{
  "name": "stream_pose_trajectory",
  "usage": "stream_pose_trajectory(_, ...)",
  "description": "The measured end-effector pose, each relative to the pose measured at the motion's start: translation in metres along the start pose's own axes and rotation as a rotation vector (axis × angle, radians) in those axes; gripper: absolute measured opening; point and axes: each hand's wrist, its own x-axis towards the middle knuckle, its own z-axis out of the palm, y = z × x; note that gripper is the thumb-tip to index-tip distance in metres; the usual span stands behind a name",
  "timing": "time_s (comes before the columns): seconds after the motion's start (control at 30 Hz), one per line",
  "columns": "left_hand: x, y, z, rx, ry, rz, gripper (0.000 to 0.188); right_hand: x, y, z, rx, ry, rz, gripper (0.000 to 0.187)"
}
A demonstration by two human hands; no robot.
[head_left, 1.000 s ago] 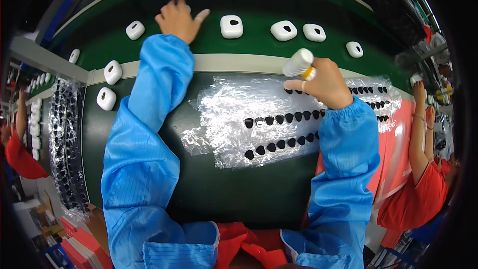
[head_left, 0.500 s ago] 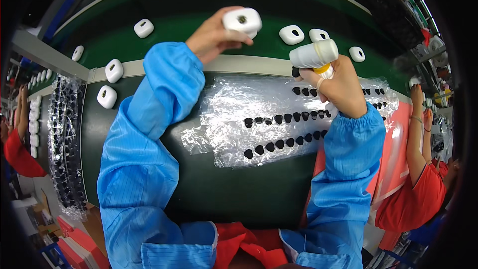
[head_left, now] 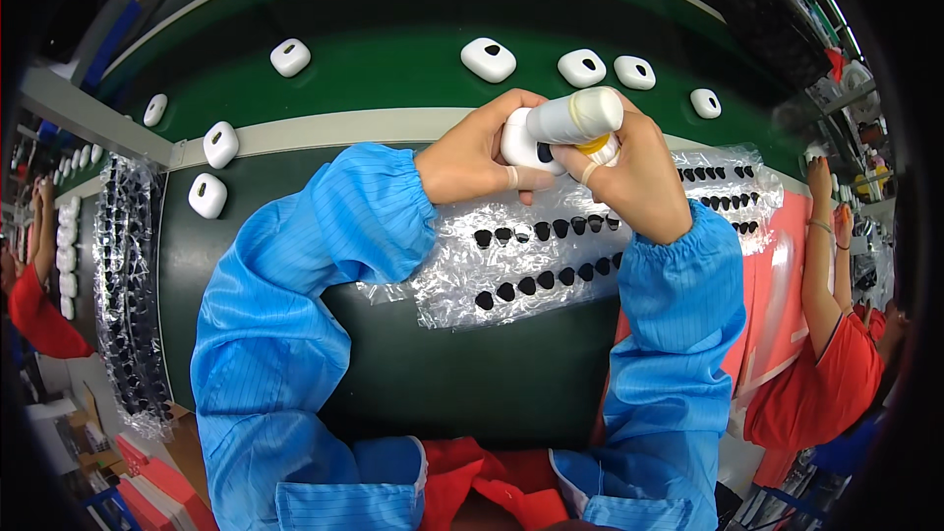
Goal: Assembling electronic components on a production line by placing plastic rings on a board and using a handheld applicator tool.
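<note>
My left hand [head_left: 472,155] grips a rounded white plastic housing [head_left: 515,142] over the near rail of the conveyor. My right hand [head_left: 641,175] is wrapped round a pale cylindrical tool [head_left: 578,115] with a yellow collar, lying across its thumb side. Right thumb and fingers meet the housing, where a small black piece [head_left: 545,152] shows at its opening; whether it is seated I cannot tell. Below both hands lies a clear plastic sheet [head_left: 447,280] with rows of black pieces [head_left: 547,279], partly hidden by the right forearm.
On the green conveyor [head_left: 383,49] several white housings [head_left: 489,60] stand apart. Two more [head_left: 207,196] rest at the left, near the rail [head_left: 295,134]. Another black-dotted plastic sheet [head_left: 128,285] hangs at the left edge. At the right, a co-worker's arm [head_left: 824,265] and red sleeve are close.
My left hand has brought the white housing down and toward me from over the conveyor. My right hand has shifted left with the tool, so both hands now meet at the housing.
</note>
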Motion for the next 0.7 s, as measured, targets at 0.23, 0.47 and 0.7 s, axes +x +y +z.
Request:
stream_pose_trajectory(0.23, 0.002, 0.003, -0.012, 0.031, 0.049, 0.017, 0.049, 0.002, -0.015, 0.006, 0.076, 0.134, -0.088, 0.038)
stream_pose_trajectory(0.47, 0.0, -0.006, -0.018, -0.032, 0.086, 0.028, 0.048, 0.0, -0.018, 0.014, -0.114, -0.063, -0.024, 0.03)
stream_pose_trajectory(0.7, 0.022, -0.013, -0.067, 0.858, 0.573, -0.003, 0.042, 0.004, -0.011, -0.004, 0.1, 0.102, -0.041, 0.033)
